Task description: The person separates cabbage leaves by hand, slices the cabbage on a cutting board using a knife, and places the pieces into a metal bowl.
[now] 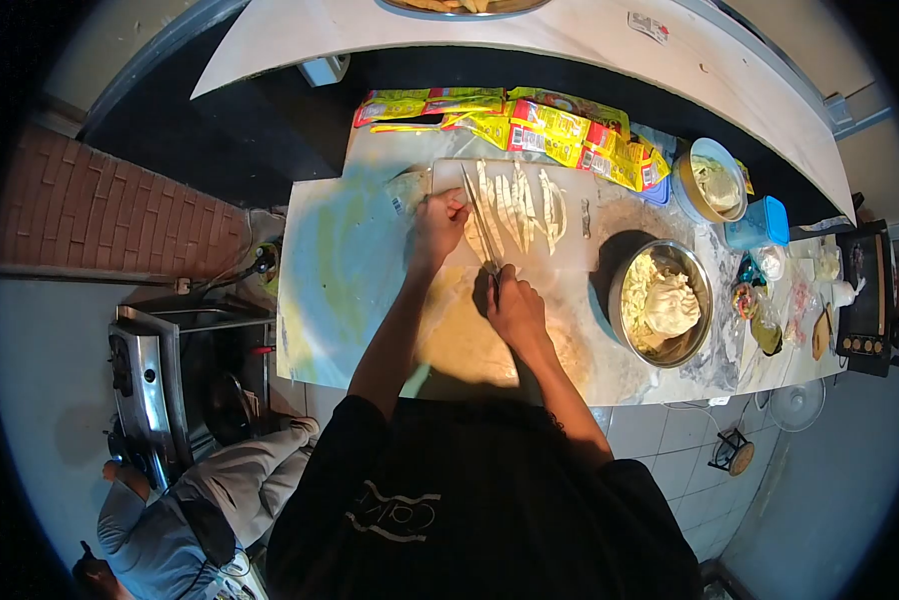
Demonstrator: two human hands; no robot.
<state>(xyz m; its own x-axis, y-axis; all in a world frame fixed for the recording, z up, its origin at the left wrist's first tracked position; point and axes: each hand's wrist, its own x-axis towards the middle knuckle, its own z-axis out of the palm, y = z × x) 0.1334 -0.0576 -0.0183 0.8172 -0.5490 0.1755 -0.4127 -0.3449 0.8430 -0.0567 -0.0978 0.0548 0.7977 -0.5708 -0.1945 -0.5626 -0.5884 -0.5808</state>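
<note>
Right hand (518,312) clamped on knife (481,228); left hand (440,226) curled just left of it – can't tell if gripping. Pale strips (519,207) (on white board (572,250)) lie beyond right hand – mostly right of knife.

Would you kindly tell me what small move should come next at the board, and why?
Perhaps the left hand should edge slightly away from the knife before another stroke: it sits close beside the blade, which the right hand holds by the handle, with pale strips on the cutting board.
</note>
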